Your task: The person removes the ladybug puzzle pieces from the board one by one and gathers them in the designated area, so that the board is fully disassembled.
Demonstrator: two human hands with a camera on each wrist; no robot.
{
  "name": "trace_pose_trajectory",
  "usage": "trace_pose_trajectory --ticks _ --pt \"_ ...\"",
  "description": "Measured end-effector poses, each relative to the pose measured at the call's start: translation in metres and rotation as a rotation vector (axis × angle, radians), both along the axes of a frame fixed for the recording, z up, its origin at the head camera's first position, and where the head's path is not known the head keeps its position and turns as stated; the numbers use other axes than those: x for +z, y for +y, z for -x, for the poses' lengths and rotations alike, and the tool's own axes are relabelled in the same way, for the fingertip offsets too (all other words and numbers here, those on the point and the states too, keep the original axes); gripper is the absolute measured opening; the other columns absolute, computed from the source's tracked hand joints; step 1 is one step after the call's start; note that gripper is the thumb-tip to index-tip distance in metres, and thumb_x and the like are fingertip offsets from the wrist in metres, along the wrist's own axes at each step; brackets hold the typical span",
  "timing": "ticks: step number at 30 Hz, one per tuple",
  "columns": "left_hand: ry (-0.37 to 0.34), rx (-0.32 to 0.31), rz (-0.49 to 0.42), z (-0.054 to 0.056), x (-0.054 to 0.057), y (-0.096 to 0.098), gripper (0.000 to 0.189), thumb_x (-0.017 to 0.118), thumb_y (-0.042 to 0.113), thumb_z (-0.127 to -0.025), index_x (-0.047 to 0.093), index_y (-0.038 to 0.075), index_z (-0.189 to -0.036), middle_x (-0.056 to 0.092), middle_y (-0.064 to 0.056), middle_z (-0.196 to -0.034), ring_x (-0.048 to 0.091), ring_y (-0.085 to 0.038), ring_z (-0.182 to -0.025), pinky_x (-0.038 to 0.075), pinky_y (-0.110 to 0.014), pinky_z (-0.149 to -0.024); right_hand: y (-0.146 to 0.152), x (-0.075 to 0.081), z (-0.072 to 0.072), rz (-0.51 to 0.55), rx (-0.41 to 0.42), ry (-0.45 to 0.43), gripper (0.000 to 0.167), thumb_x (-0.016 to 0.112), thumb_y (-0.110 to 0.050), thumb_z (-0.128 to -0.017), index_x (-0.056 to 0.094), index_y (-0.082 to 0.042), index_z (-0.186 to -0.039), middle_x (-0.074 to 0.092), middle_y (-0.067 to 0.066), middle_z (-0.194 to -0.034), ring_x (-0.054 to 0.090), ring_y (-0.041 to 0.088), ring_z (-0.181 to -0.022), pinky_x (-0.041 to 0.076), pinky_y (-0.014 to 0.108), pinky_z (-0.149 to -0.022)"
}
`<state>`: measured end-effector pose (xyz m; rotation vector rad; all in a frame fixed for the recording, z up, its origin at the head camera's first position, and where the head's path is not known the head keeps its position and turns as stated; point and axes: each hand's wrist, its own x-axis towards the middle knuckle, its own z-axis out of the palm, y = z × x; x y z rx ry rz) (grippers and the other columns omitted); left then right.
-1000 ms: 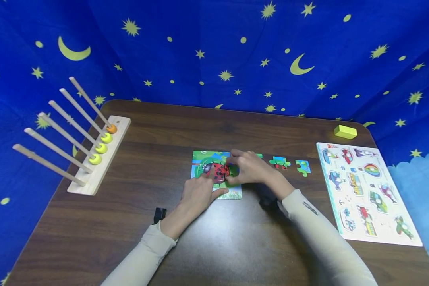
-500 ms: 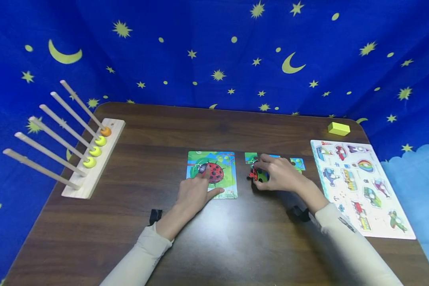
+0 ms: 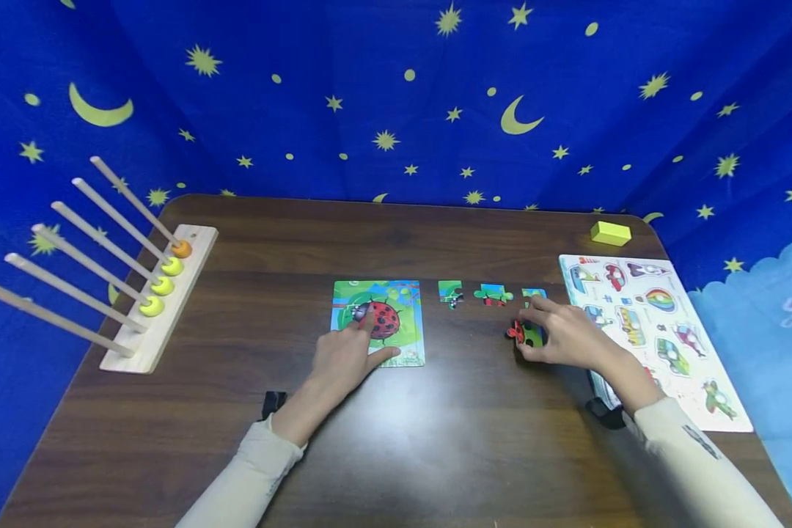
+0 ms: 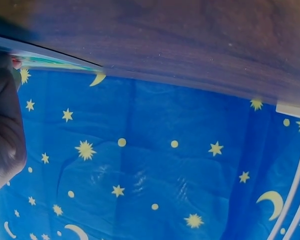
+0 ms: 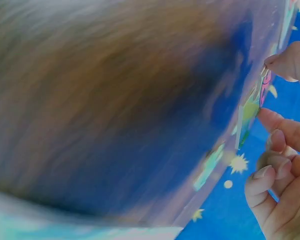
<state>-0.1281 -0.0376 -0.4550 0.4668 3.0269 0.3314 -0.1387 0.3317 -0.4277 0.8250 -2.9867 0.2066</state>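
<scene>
A ladybug picture puzzle (image 3: 405, 334) lies flat on the brown table. My left hand (image 3: 343, 358) rests on its lower left part, the index finger lying straight over the ladybug and the thumb stretched along the lower edge. To the right, my right hand (image 3: 567, 334) pinches a red, black and green puzzle piece (image 3: 533, 336) between thumb and fingers, low over the table. In the right wrist view the same puzzle piece (image 5: 265, 85) shows edge-on at the fingertips. Behind it lie a green piece (image 3: 450, 291), a blue-green piece (image 3: 493, 294) and a partly covered piece (image 3: 534, 292).
A wooden peg stand (image 3: 165, 308) with tall rods and several yellow and orange beads stands at the left. On the right are a white vehicle picture board (image 3: 666, 323), under the right wrist, and a yellow block (image 3: 611, 234). A blue star-patterned curtain (image 3: 343, 81) hangs behind.
My right hand has lifted away from the ladybug puzzle and carried a piece rightward, stopping near the loose pieces. The left hand stays on the puzzle. The head view has shifted slightly.
</scene>
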Motion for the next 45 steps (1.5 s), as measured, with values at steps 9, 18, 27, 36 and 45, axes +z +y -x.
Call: trace_pose_trajectory --ticks 9,18,27,36,45 --pt "0.013 0.005 -0.002 -0.002 -0.001 -0.013 0.086 0.062 0.070 -0.084 0.054 0.007 -0.143 0.072 -0.017 -0.106 0.044 -0.017 -0.045 0.040 -0.031 -0.044 0.008 -0.004 -0.002 0.003 0.034 -0.006 0.040 0.082 -0.033 -0.072 0.074 -0.008 -0.102 0.055 0.000 -0.092 0.040 0.006 -0.059 0.037 0.025 -0.051" --pt "0.045 -0.009 -0.019 -0.002 -0.001 -0.018 0.084 0.064 0.068 -0.084 0.058 0.005 -0.139 0.072 -0.021 -0.104 0.043 -0.015 -0.046 0.039 -0.031 -0.042 0.010 -0.007 0.004 0.029 0.007 -0.060 0.043 0.083 -0.033 -0.072 0.074 -0.009 -0.105 0.058 0.000 -0.094 0.046 0.008 -0.065 0.039 0.024 -0.054" --pt "0.071 -0.028 -0.006 -0.001 0.002 -0.019 0.086 0.066 0.068 -0.082 0.056 0.007 -0.141 0.061 -0.007 -0.070 0.029 -0.012 -0.045 0.025 -0.026 -0.041 -0.003 0.003 -0.003 0.065 -0.068 -0.117 0.060 0.081 -0.039 -0.076 0.067 -0.008 -0.126 0.064 0.016 -0.115 0.059 0.019 -0.072 0.046 0.033 -0.057" --pt "-0.006 0.017 -0.027 0.000 0.015 -0.031 0.089 0.064 0.068 -0.084 0.047 0.008 -0.148 0.056 -0.005 -0.064 0.030 -0.012 -0.047 0.027 -0.027 -0.041 -0.048 0.005 -0.004 0.170 0.097 -0.042 0.054 0.079 -0.037 -0.082 0.068 -0.007 -0.125 0.066 0.011 -0.109 0.053 0.010 -0.064 0.036 0.021 -0.049" --pt "-0.095 0.054 0.043 0.001 0.014 -0.048 0.093 0.062 0.072 -0.083 0.038 0.017 -0.154 0.064 -0.014 -0.085 0.041 -0.017 -0.050 0.033 -0.031 -0.043 -0.108 0.005 0.006 0.191 0.135 -0.086 0.051 0.077 -0.038 -0.086 0.068 -0.007 -0.126 0.066 0.010 -0.109 0.057 0.016 -0.066 0.046 0.032 -0.053"
